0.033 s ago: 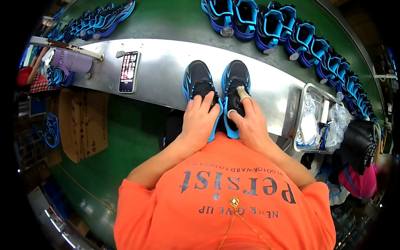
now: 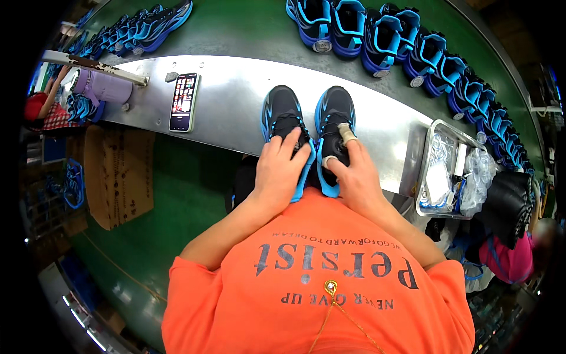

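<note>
Two black sneakers with blue trim stand side by side at the near edge of the metal bench, toes pointing away from me. On the left sneaker (image 2: 283, 101) rests my left hand (image 2: 279, 171), its bent fingers closed over the lace and tongue area. My right hand (image 2: 357, 174) grips the right sneaker (image 2: 336, 107) between thumb and index finger near its opening. Pale covers wrap the tips of that thumb and index finger. Both heels sit close against my orange shirt. My fingers hide part of the laces and the shoe openings.
A phone (image 2: 184, 102) lies on the bench (image 2: 233, 88) at left, near a purple tumbler (image 2: 106, 87). At right is a metal tray (image 2: 420, 194) with plastic bags and small items. Beyond, rows of similar sneakers (image 2: 383, 44) line a green surface. A cardboard box (image 2: 118, 180) stands lower left.
The fingers of my left hand have shifted slightly on the left sneaker. My right hand keeps nearly the same hold on the right one.
</note>
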### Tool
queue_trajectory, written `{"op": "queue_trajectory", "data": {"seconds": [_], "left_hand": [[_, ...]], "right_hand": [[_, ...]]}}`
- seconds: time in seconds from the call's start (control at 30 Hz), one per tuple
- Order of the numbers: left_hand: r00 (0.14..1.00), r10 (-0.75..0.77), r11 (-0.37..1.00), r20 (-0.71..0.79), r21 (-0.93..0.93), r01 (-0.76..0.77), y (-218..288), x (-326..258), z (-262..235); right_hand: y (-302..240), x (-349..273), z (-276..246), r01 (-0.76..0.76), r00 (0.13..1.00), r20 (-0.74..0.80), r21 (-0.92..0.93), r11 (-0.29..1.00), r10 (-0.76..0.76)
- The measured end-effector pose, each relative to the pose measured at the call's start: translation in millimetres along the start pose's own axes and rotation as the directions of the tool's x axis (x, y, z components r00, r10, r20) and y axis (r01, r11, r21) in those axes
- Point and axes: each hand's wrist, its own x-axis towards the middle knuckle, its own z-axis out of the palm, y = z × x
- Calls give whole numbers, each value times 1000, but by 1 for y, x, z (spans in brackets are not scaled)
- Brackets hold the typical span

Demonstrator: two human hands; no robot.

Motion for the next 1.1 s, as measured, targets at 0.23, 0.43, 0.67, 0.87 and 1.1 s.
{"op": "queue_trajectory", "data": {"seconds": [0.23,0.43,0.67,0.87,1.1], "left_hand": [[983,-97,972,-157,-229,60,-5,-1,-1],[997,22,995,-78,-96,-29,-4,0,-3],[997,-54,973,-56,-229,39,3,-20,-12],[986,-112,910,127,-386,153,-12,1,-29],[994,-105,943,32,-316,110,0,0,-26]], "right_hand": [[-6,7,-11,-127,982,-99,285,950,161],[6,-5,8,31,996,-83,-94,995,-39],[19,-4,-15,-22,999,51,173,985,13],[29,14,-48,-179,963,265,468,866,56],[41,14,-47,-296,953,261,686,665,156]]}}
